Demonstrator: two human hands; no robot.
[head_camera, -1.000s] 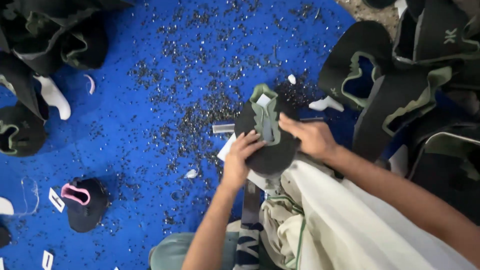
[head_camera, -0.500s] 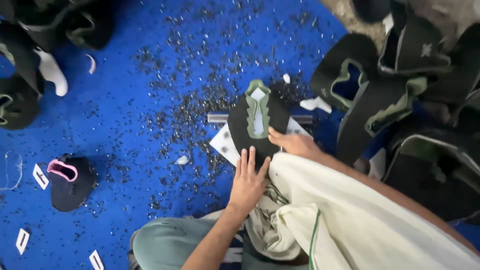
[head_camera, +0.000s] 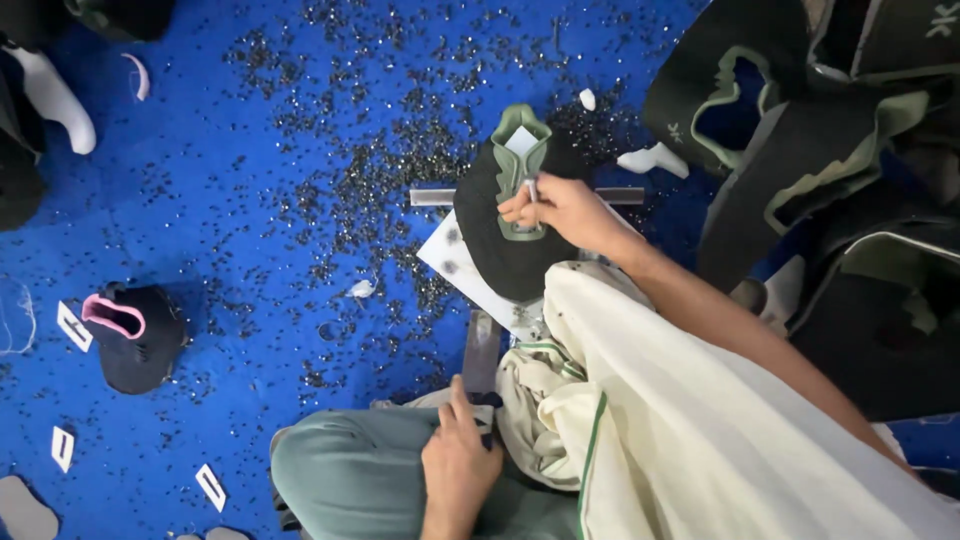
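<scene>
Counting 2 hands (head_camera: 500, 330), 1 black shoe upper (head_camera: 500, 240), perhaps 1 punch (head_camera: 531, 190).

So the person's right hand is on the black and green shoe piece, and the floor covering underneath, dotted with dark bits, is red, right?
Not quite: the floor covering is blue, not red, as the head view shows. The rest holds: the right hand is on the black and green shoe piece, and dark bits dot the floor covering.

Black shoe upper (head_camera: 500, 235) with green tongue, sole-side down on metal stand, toe toward 12 o'clock.
</scene>
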